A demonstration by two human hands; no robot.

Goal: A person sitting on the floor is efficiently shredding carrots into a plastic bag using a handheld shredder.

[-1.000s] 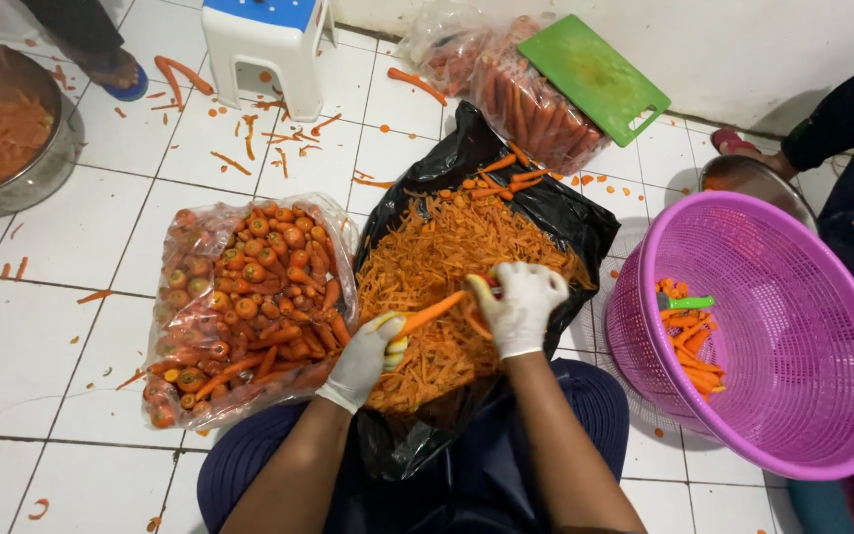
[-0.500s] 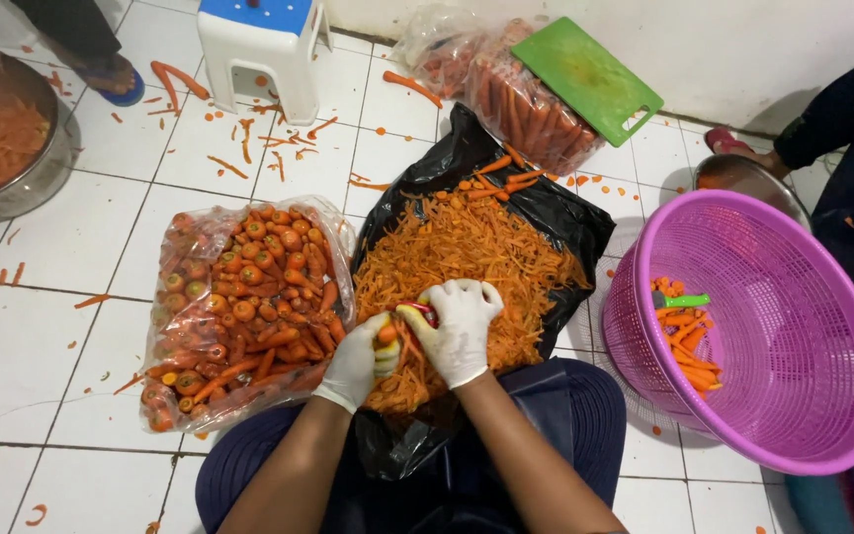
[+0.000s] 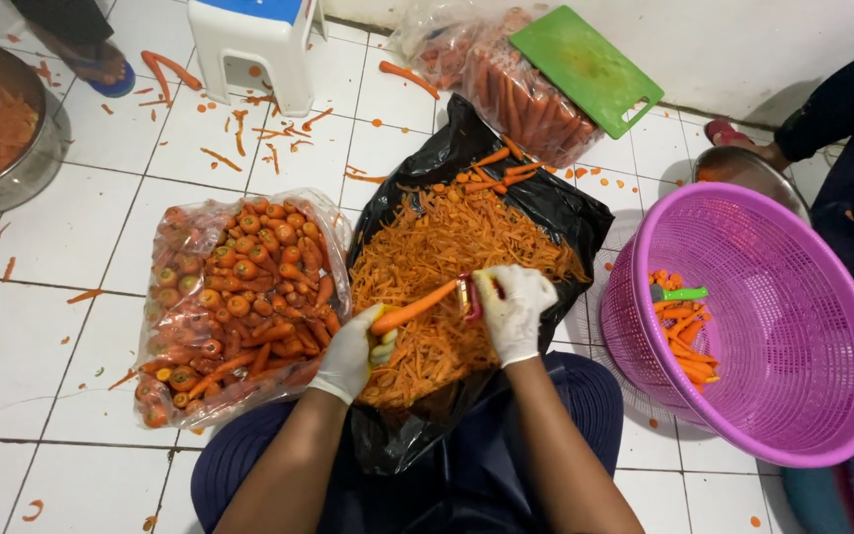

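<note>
Head view: left hand point(image 3: 350, 354) pinches carrot point(image 3: 413, 308) base; right hand point(image 3: 514, 311) clamps peeler point(image 3: 467, 296) at tip, above black bag point(image 3: 555, 213). Best stroke away, lightly.

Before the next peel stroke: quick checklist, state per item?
1. Carrot gripped by left hand: ok.
2. Peeler in right hand, at the carrot's far end: ok.
3. Carrot held over the black bag with its peel pile: ok.
4. Purple basket open, room for peeled carrots: ok.
5. Bag of unpeeled carrots beside left hand: ok.
6. Blade edge condition: cannot tell.
</note>
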